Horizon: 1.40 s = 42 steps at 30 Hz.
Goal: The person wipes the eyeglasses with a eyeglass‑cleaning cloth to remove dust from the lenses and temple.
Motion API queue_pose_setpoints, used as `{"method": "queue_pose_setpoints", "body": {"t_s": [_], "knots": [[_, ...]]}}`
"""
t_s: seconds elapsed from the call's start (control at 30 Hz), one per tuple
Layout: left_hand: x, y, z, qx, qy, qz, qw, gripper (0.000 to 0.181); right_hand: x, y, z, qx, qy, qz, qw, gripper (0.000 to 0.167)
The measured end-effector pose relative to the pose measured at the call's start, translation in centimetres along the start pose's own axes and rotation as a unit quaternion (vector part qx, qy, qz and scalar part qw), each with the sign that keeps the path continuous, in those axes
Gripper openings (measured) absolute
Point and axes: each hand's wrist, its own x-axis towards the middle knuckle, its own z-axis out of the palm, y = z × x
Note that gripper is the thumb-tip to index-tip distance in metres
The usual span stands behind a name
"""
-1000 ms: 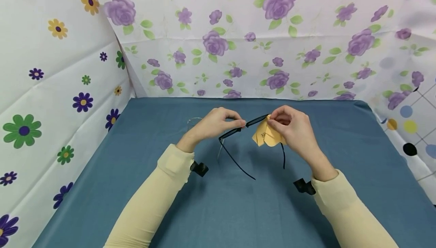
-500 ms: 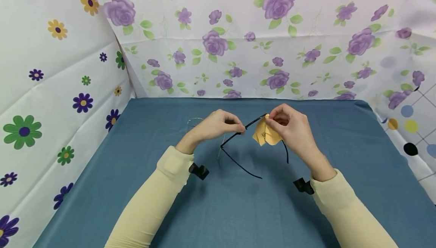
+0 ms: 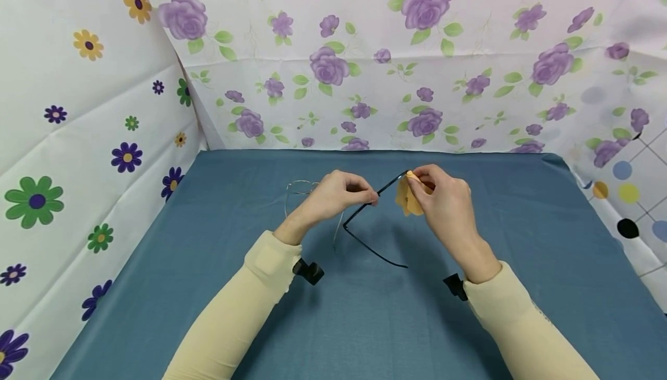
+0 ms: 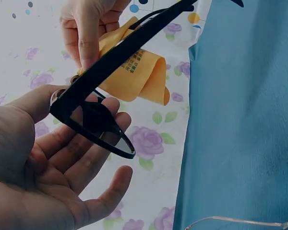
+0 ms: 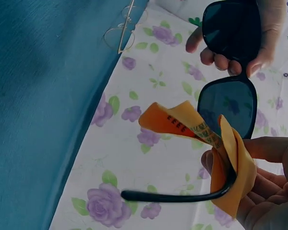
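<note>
Black sunglasses (image 5: 232,31) with dark lenses are held up above the table, one temple (image 3: 372,249) hanging toward the person. My left hand (image 3: 339,194) pinches them at the bridge between thumb and fingers. At their right end, my right hand (image 3: 448,206) grips a yellow cloth (image 3: 409,197) with dark printed lettering. In the right wrist view this cloth (image 5: 235,172) is folded around the temple near the hinge, and the bare temple tip (image 5: 168,197) sticks out. The part of the temple inside the cloth is hidden.
Thin metal-rimmed glasses (image 5: 126,26) rest on the blue-covered table (image 3: 365,322), partly behind my left hand in the head view. A flower-print sheet (image 3: 375,102) hangs behind the table, and another patterned sheet (image 3: 104,113) stands along the left.
The sunglasses have tilted more steeply, and their left temple has swung right. My right hand has shifted slightly left with the cloth. In the head view, the right temple has gone behind that hand.
</note>
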Motion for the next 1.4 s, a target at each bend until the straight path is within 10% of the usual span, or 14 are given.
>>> {"method": "queue_pose_setpoints", "body": {"t_s": [0.53, 1.4], "knots": [[-0.3, -0.5, -0.2, -0.02, -0.034, -0.003, 0.9992, 0.02, 0.0, 0.1, 0.1, 0.0, 0.002, -0.027, 0.9996, 0.013], [-0.8, -0.6, -0.8, -0.076, 0.016, -0.015, 0.9969, 0.021, -0.4, 1.0, -0.1, -0.008, -0.017, -0.041, 0.999, 0.012]]}}
